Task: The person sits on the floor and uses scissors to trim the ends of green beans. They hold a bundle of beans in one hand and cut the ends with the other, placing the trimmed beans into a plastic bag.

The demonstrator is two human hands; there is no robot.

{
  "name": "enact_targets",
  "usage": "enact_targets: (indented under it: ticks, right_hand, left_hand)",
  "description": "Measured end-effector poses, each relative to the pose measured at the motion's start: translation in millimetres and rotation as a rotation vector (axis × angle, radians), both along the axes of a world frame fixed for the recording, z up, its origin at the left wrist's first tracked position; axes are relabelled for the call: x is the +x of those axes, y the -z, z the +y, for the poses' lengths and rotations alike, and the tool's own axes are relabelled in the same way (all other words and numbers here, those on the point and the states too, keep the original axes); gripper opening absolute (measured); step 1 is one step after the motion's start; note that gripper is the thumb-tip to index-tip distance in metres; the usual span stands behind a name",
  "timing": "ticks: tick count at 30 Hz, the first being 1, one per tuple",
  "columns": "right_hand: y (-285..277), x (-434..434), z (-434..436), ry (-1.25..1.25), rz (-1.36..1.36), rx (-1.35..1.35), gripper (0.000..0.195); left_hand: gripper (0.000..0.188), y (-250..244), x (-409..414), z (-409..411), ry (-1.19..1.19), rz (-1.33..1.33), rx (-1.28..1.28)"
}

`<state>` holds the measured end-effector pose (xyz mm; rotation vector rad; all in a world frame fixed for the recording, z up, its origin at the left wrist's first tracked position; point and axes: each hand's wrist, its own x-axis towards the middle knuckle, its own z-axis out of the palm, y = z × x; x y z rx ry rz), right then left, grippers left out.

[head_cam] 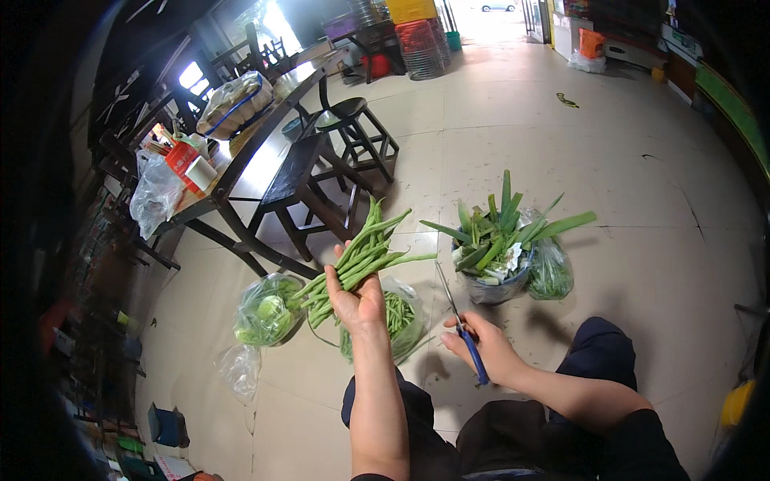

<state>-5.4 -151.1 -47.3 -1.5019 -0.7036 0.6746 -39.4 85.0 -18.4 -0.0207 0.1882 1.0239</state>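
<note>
A bundle of long green beans [367, 246] lies across my left hand [356, 297], fingers curled around it from below. One bean sticks out to the right, its tip close to the scissor blades. My right hand [490, 346] grips blue-handled scissors [466, 340], blades pointing up and away from me. Beneath my left hand is a clear plastic bag [415, 327] with cut beans [397, 314] in it, partly hidden by my forearm. Beyond the scissors stands a bin [499, 288] lined with plastic, heaped with leafy green trimmings [499, 240].
Left of the beans sits a bag of green vegetables [267, 312], with a crumpled plastic bag [239, 367] nearer me. Another bag of greens [552, 270] leans by the bin. A wooden table [240, 162], a dark bench [295, 171] and a stool [349, 108] stand ahead left.
</note>
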Motion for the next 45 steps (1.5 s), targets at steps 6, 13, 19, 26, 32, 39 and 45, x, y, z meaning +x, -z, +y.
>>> enact_targets:
  ticks: [6, 13, 19, 26, 32, 39, 45]
  right_hand:
    - [-5.4, 8.1, 14.4, 0.064, 0.063, 0.039, 0.033]
    - [-27.5, 3.2, 8.2, 0.079, 0.241, 0.045, 0.03]
    - [-20.5, 19.1, 6.3, -0.129, 0.289, 0.032, 0.029]
    - [-19.3, 29.4, 5.9, -0.213, 0.119, 0.005, 0.035]
    - [-29.5, 30.7, 3.8, -0.171, 0.101, -0.032, 0.034]
    - [-38.9, 31.0, -0.8, -0.097, -0.046, -0.144, 0.027]
    - [-25.6, 31.7, -1.8, -0.055, -0.124, -0.106, 0.039]
  left_hand:
    - [0.039, 2.1, 13.4, -12.0, 0.006, 0.018, -0.029]
    - [0.041, 0.0, 16.1, -14.9, 0.022, -0.02, -0.046]
    - [0.042, 2.3, 10.5, -10.6, 0.094, -0.104, -0.042]
    - [0.041, -4.7, 11.5, -20.6, 0.127, -0.036, -0.053]
    - [0.042, -1.4, 10.4, -21.7, 0.153, -0.066, -0.078]
    - [0.044, 2.4, 11.9, -19.5, 0.189, -0.034, -0.11]
    - [0.045, 5.0, 15.2, -20.5, 0.197, -0.009, -0.1]
